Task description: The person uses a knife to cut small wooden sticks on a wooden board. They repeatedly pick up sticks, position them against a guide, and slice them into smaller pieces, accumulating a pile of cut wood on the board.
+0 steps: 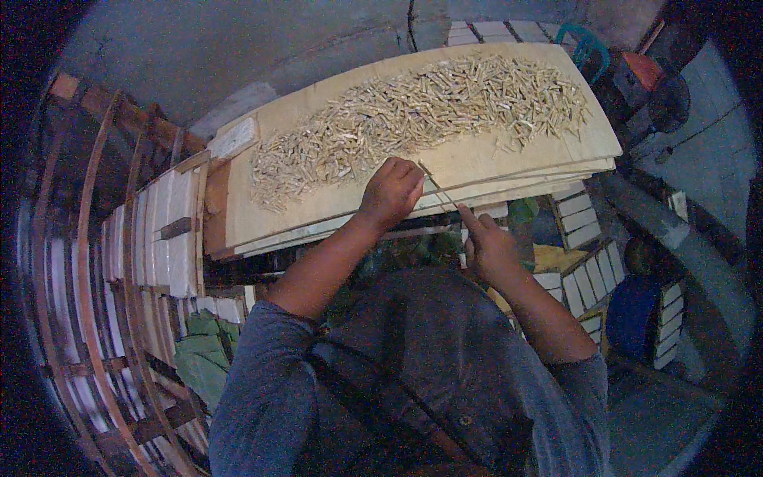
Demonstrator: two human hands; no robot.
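My left hand [393, 192] is closed at the near edge of a pale wooden board [509, 159]; whatever its fingers hold is hidden. My right hand [491, 246] sits lower and to the right, closed round the near end of a thin, dark, slender tool [442, 191]. Its index finger lies along the tool, which slants up and left past my left hand's fingertips. I cannot tell whether it is a narrow blade or a rod. Beyond both hands, a long heap of short, pale tan stick-like pieces [413, 111] spreads over the board.
A white textured block [233, 137] lies at the board's left end. Wooden rack slats [87, 230] stand at the far left, beside stacked white panels [175, 230]. Green cloth [203, 350] hangs below. White-slatted trays [592, 278] and a blue round container [632, 318] are at the lower right.
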